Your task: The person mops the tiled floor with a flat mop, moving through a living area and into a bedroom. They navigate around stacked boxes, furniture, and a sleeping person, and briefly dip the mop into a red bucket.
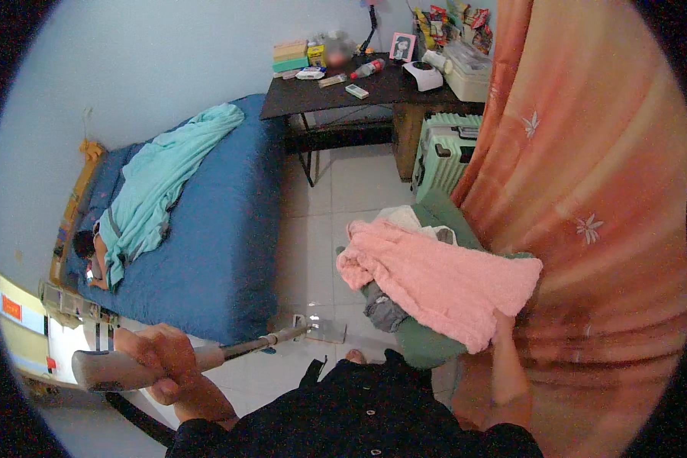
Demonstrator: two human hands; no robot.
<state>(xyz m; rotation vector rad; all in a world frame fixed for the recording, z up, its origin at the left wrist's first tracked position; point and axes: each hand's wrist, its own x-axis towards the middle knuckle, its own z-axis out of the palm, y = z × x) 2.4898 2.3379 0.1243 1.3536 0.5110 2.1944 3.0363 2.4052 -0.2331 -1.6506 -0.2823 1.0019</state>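
Note:
My left hand point(163, 358) is closed around the light grey handle of a pole point(263, 342), whose metal shaft runs right and down towards a clear, flat head point(326, 330) near the floor. At the right, my right hand point(501, 326) is at the lower edge of a pink fleecy cloth point(446, 275); its fingers are partly hidden by the cloth, so its grip cannot be told. The pink cloth lies over a dark grey cloth point(385, 312) and a white cloth point(401, 216) on a green seat point(429, 342).
A person under a turquoise blanket point(160, 172) lies on the blue bed point(223, 240) at the left. A dark desk point(320, 94) holding a bottle point(369, 68) and boxes stands ahead. A mint suitcase point(443, 149) stands beside the orange curtain point(578, 172). Tiled floor point(306, 246) lies between.

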